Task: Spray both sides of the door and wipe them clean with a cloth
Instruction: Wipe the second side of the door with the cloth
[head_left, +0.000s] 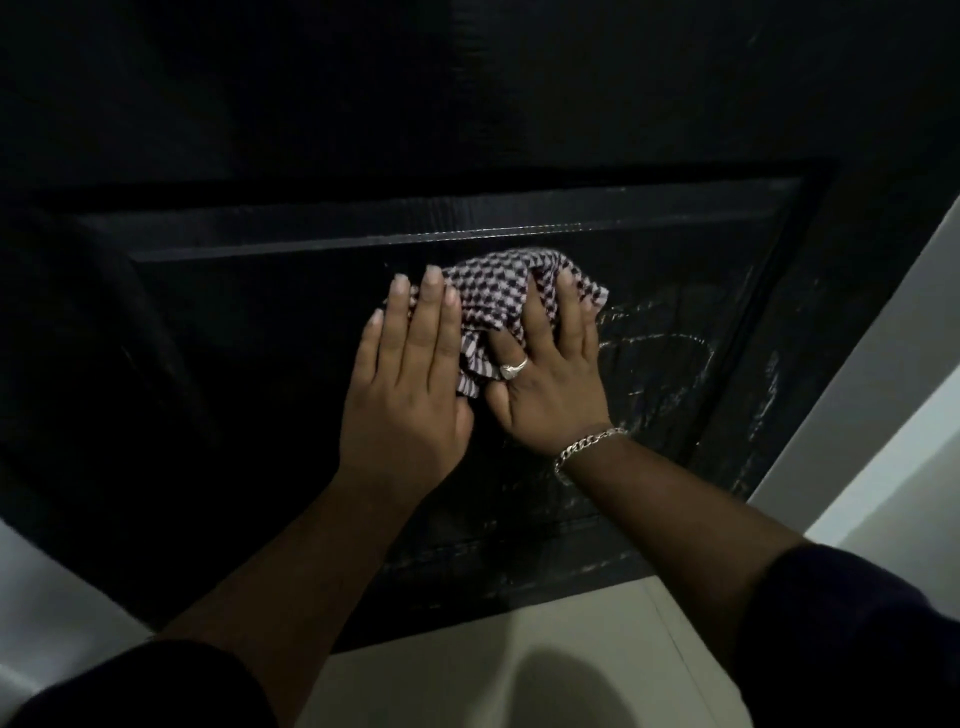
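A black panelled door (260, 338) fills most of the view. A checked black-and-white cloth (498, 283) lies bunched against its lower recessed panel, just under the panel's top moulding. My left hand (410, 379) presses flat on the cloth's left part with straight fingers. My right hand (550, 374), with a ring and a wrist chain, presses on the cloth's right part; its fingers lie over the fabric. Pale wet streaks (670, 358) mark the panel to the right of the cloth.
A pale tiled floor (571, 649) shows below the door's bottom edge. A light wall or door frame (883, 389) runs along the right side. A sliver of pale floor shows at the lower left. No spray bottle is in view.
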